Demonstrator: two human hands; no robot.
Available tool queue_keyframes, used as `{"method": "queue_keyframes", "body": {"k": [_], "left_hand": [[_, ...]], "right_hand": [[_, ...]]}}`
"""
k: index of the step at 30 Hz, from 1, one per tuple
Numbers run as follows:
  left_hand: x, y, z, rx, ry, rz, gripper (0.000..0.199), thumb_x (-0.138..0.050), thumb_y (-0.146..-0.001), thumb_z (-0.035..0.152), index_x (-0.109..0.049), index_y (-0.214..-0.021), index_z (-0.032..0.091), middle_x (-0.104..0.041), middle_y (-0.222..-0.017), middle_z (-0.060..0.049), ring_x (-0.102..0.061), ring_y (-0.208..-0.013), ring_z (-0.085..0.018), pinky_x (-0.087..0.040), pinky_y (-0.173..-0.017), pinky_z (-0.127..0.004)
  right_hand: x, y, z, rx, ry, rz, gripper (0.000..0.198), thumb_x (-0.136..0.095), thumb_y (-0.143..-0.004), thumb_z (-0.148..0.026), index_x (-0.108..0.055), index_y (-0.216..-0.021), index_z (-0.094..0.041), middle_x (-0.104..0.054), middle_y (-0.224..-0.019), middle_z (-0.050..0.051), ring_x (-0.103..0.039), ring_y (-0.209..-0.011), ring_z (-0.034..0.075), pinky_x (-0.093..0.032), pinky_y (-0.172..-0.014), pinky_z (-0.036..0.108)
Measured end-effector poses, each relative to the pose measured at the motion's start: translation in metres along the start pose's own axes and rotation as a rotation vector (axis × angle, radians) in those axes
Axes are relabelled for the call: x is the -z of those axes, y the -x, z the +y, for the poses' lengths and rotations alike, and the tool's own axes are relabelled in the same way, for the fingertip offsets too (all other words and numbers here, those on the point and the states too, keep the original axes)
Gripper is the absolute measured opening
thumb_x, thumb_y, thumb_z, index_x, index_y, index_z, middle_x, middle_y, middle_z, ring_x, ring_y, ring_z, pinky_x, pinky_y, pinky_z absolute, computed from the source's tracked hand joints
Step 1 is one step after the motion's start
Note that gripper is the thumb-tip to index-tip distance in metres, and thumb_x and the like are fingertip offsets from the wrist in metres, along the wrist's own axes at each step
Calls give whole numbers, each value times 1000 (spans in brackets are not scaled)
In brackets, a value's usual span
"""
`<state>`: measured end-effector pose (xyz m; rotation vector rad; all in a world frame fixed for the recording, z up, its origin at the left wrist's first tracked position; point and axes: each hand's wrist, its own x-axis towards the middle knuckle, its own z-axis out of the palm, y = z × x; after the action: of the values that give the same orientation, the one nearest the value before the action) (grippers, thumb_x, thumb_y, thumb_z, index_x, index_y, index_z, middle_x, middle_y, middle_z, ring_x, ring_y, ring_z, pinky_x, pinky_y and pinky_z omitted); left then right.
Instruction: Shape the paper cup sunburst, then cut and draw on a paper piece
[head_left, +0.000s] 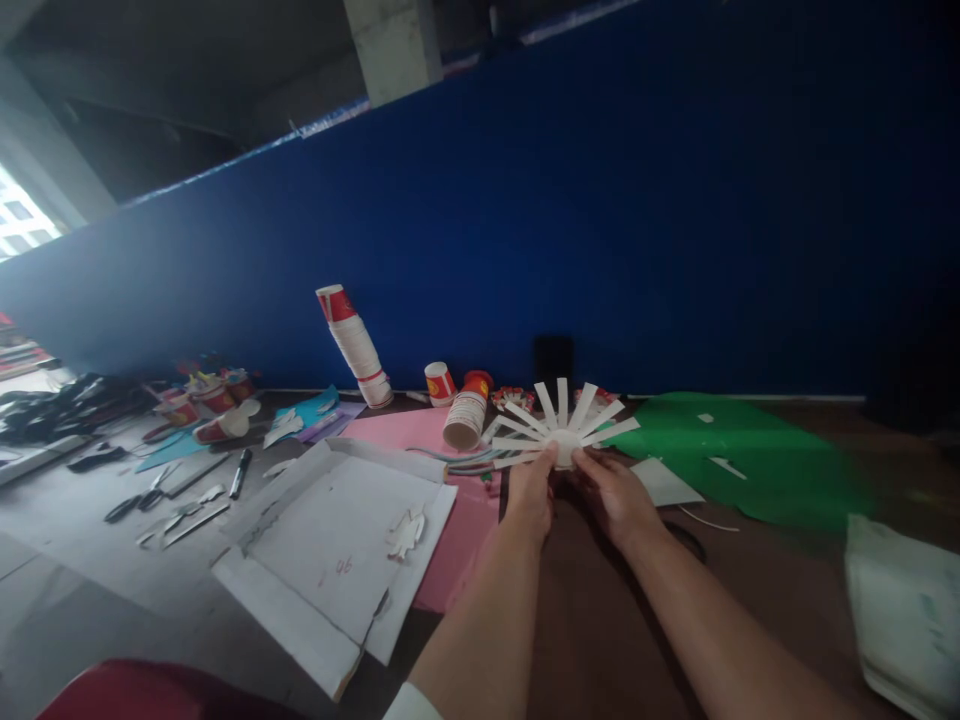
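Note:
Between my hands is a white paper cup cut into strips, its strips fanned out from a round base. My left hand pinches the lower left side of the base. On the right side, my right hand grips it with thumb and fingers. The fan is held up a little above the table, facing me. Behind it lie a pink sheet and thin coloured strips. A white paper piece rests just right of my right hand.
A shallow white box lid lies to the left. Stacked paper cups lean near the blue partition. Scissors and a black marker are farther left. Green paper and a white bag lie right.

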<state>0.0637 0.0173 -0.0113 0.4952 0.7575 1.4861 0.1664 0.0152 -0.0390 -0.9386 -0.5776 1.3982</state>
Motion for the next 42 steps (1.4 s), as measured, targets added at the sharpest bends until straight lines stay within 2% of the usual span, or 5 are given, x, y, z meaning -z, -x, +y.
{"method": "queue_keyframes", "body": {"k": [7,16,27,36,42], "left_hand": [[8,-6,-6,-72,-166,-89,50,-96,-52,38,-76,-90,12,-78,-97,-13,-73,-96,-32,-55,-94,-44],[13,-8,-3,-46,-263,-102,52,-95,-56,45,-76,-92,14,-77,-95,-13,-73,-90,-29,-57,-86,-41],[15,-11,4,-106,-390,-100,38,-92,-62,41,-80,-86,13,-78,-91,-13,-71,-93,-30,-54,-92,-41],[10,-7,11,-107,-290,-28,58,-86,-65,66,-73,-87,15,-68,-73,-3,-58,-60,-12,-48,-57,-22],[2,5,0,49,-179,-195,60,-96,-56,54,-75,-95,14,-71,-83,-4,-62,-66,-11,-50,-63,-23]], "right_hand": [[5,-2,-1,-9,1,-2,37,-68,-96,-37,-65,-128,-18,-67,-128,9,-69,-106,23,-59,-88,44],[-4,5,-7,69,-83,1,38,-97,-54,-40,-76,-79,-21,-79,-74,2,-73,-74,24,-59,-69,34],[-7,8,-10,87,-124,41,36,-95,-57,-37,-77,-84,-20,-79,-74,1,-71,-69,21,-58,-63,31],[6,-2,-16,132,-298,111,30,-93,-61,-21,-71,-82,-25,-78,-75,-5,-71,-69,13,-61,-67,24],[-4,7,-15,103,-293,29,28,-93,-59,-22,-75,-80,-22,-81,-81,0,-73,-70,16,-62,-66,26]]}}
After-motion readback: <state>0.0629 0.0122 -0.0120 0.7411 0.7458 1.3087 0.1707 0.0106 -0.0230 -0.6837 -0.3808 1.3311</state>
